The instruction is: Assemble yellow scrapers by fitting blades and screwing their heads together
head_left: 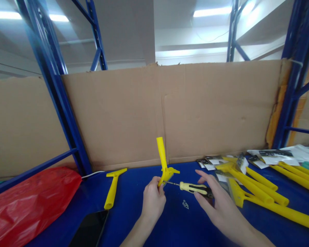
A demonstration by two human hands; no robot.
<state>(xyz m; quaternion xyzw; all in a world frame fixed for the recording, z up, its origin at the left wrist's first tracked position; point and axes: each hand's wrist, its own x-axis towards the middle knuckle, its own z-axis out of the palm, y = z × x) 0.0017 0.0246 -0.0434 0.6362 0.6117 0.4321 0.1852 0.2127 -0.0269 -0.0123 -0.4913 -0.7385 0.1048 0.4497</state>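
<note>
My left hand (153, 199) is closed round one end of the head of a yellow plastic scraper (161, 154), whose handle points up. A screwdriver (193, 187) with a pale yellow and black handle lies in my right hand (221, 206). Its thumb is under the handle, the index finger is lifted off it, and the handle's butt is near the palm. The screwdriver's shaft reaches left to the scraper head; the exact contact at the tip is too small to tell. Below it, several tiny metal pieces (185, 204), perhaps screws or nuts, lie on the blue tabletop (170, 223).
Another yellow scraper (112, 188) lies left, beside a black phone (90, 228) and a red plastic bag (41, 206). Several long yellow scrapers (257, 187) and packets (278, 157) are piled right. A cardboard wall (118, 113) and blue rack posts (64, 103) stand behind.
</note>
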